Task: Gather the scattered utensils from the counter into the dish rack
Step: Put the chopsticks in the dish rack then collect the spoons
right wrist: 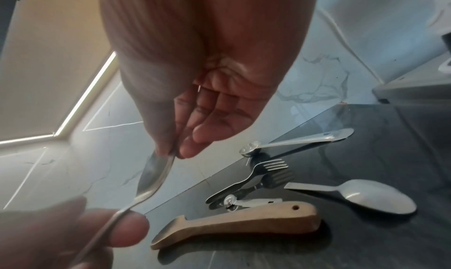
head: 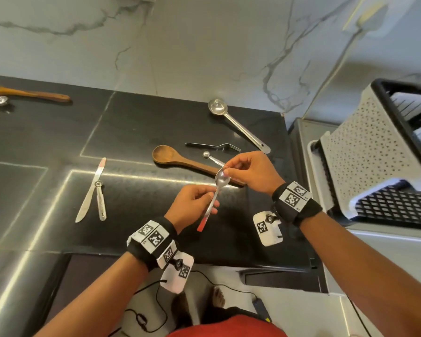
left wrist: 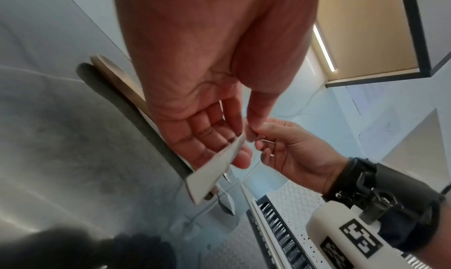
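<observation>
Spoon is off the counter, held in the air between my two hands: left hand pinching the handle, right hand pinching the bowl tip. Dish rack sits to my right. Wooden spoon, fork and ladle lie on the counter.

A white wall with grey marble lines is seen behind a shiny black counter (bright light is mirrored in its top). A long strip light is set in a tan ceiling. A pale floor is seen below
</observation>
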The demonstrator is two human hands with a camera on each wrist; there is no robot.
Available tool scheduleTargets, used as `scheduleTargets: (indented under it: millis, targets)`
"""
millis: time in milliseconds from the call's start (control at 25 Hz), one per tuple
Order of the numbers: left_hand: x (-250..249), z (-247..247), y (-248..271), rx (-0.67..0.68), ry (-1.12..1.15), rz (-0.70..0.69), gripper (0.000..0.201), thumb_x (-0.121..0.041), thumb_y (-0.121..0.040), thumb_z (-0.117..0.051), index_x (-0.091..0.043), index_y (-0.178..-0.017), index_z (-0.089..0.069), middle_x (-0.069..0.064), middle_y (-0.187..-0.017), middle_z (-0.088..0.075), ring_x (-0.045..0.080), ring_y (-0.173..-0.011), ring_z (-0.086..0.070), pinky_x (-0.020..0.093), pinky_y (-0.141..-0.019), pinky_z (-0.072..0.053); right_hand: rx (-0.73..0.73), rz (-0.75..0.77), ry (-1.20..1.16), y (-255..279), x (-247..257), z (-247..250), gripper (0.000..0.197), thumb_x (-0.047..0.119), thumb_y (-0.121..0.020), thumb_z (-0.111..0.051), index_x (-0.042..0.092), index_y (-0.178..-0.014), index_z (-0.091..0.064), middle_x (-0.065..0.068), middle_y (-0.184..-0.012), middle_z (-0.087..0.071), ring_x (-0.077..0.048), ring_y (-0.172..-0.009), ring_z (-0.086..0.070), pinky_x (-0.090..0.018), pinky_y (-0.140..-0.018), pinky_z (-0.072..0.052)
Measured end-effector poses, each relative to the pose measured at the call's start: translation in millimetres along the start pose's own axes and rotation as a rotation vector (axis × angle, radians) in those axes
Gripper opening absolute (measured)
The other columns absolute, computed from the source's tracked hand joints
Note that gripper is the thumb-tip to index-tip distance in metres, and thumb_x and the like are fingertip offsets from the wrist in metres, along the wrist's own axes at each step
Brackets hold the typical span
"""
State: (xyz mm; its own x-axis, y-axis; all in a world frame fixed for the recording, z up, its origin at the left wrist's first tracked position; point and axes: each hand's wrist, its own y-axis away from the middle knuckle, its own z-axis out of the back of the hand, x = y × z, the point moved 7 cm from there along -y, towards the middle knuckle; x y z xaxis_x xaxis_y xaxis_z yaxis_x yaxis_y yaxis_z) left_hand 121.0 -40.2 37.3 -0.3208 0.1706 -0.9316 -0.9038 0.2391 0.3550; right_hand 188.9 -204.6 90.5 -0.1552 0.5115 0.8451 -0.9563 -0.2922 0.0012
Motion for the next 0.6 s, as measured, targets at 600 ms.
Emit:
scheduleTargets:
  millis: [600]
  targets:
    - [4, -8, -4, -0.248, 0.104, 0.125, 0.017, -0.004, -0.096, -0.055, -0.003, -0.111, -0.063, 0.021, -0.100, -0.072, 0.028, -0.089, -0.073, 0.038, -0.080, -0.061, 0.107, -0.177, 0.617, 9, -127, 28, 0.034, 0.038, -0.080, -0.070, 0.023, -0.111, -0.070, 0.000, -0.103, -0.062, -0.023, -0.097, -0.062, -0.034, -0.084, -0.048]
